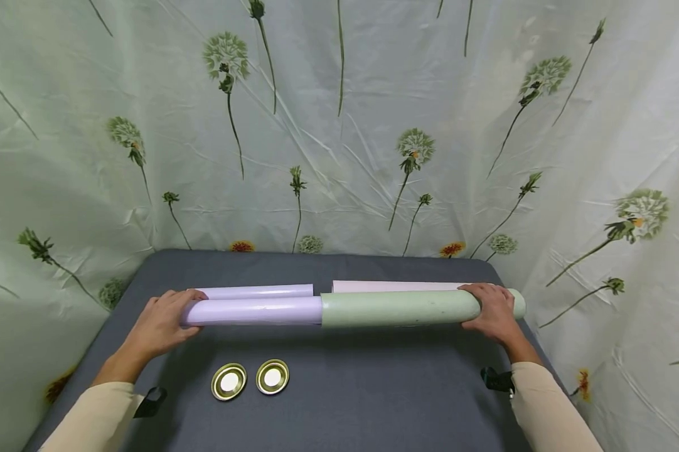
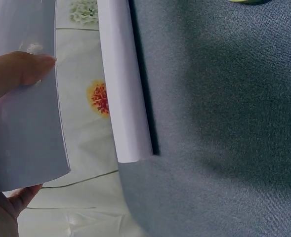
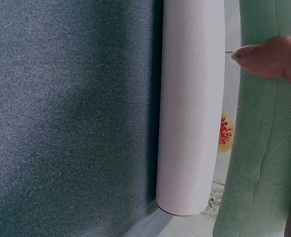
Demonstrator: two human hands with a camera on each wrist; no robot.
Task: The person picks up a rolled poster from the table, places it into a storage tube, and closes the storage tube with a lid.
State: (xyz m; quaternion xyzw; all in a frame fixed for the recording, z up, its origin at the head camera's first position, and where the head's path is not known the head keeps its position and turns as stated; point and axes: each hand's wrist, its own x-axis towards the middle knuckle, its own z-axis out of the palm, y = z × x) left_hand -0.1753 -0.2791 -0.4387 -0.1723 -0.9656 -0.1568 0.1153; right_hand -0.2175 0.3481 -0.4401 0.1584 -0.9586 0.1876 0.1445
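Note:
My left hand [image 1: 159,323] grips the outer end of a glossy lilac roll [image 1: 255,311], its thumb [image 2: 34,66] lying across the surface in the left wrist view. Near its right end, my right hand [image 1: 492,312] holds a textured pale green roll [image 1: 396,308]. Both rolls are raised above the table, level and in line. Their inner ends meet at the middle; whether one sits inside the other, I cannot tell. Behind them on the table lie a second lilac roll [image 2: 123,84] at left and a pale pink roll [image 3: 192,108] at right.
Two gold-rimmed round lids [image 1: 229,382] with white centres lie on the dark grey table [image 1: 362,389], left of the middle. A white curtain [image 1: 328,125] printed with dandelions hangs behind the table and at both sides.

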